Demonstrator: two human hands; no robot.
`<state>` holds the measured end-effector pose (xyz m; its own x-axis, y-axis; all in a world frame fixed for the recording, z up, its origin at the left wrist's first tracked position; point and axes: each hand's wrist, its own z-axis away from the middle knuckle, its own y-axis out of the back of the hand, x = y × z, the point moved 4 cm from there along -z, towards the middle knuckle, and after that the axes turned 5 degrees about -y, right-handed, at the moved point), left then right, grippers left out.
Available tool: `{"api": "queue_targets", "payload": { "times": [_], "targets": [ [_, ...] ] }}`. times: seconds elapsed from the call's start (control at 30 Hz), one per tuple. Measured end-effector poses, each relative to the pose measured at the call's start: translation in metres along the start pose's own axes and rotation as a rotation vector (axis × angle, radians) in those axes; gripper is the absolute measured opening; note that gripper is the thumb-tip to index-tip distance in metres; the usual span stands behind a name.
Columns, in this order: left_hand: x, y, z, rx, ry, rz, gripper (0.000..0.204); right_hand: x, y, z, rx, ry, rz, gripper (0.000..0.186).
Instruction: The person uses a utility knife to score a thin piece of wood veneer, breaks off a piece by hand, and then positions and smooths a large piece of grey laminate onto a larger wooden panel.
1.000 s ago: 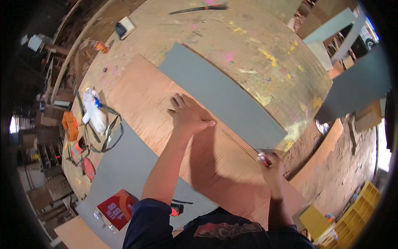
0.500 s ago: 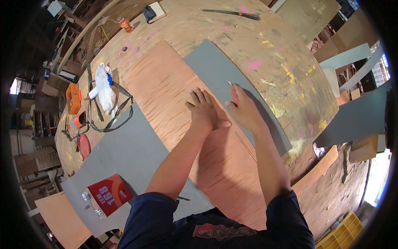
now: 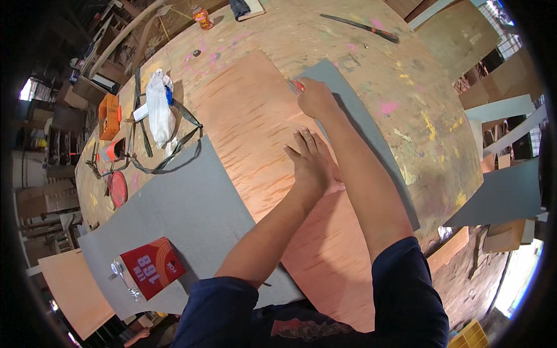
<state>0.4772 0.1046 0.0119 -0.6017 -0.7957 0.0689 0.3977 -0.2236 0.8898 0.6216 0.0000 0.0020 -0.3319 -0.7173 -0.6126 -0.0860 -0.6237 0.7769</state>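
Observation:
A long reddish-brown thin wood sheet lies slantwise in front of me, partly over grey sheet material. Flat on the wood, near its right edge, presses my left hand, fingers spread and holding nothing. Farther off, my right hand is closed around a red-handled cutter, at the wood's right edge near its far end. The cutter's tip is small and hard to make out. Along that edge, a grey strip shows to the right, with my right forearm crossing above it.
A red metal can stands on the grey sheet at left. Beyond are a white plastic bag, black straps, an orange box and a round red lid. A handsaw and an orange bottle lie at the far side.
My right hand has travelled away from me and leftward along the wood's right edge with the cutter. My left hand stays spread on the sheet. The whole view has shifted a little.

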Motion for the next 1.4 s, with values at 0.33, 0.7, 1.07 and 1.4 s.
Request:
{"api": "queue_targets", "payload": {
  "times": [0.33, 0.7, 1.07, 1.4],
  "targets": [
    [-0.012, -0.029, -0.012, 0.086, -0.003, -0.089, 0.116, -0.018, -0.019, 0.001, -0.031, 0.054, 0.054, 0.045],
    [-0.057, -0.113, -0.038, 0.104, -0.278, -0.222, 0.090, -0.016, -0.017, 0.023, -0.035, -0.156, -0.097, 0.040],
    [-0.010, -0.047, -0.025, -0.094, -0.182, -0.284, 0.127, 0.031, 0.006, 0.102, 0.089, -0.144, -0.114, 0.033],
    [-0.027, -0.050, -0.031, 0.099, -0.036, -0.251, 0.116, 0.066, 0.050, 0.241, -0.125, -0.199, -0.005, 0.040]
  ]
}}
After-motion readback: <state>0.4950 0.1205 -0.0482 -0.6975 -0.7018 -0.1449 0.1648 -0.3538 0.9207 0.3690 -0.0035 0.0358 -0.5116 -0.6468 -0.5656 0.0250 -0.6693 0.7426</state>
